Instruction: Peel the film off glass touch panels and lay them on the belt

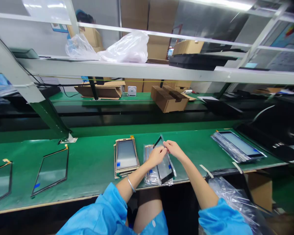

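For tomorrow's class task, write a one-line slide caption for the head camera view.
The left hand and right hand hold a black-framed glass panel on a green workbench beside stacked gold-edged panels.

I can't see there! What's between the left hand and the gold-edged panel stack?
The head view shows a clear plastic bag of panels between the left hand and the stack.
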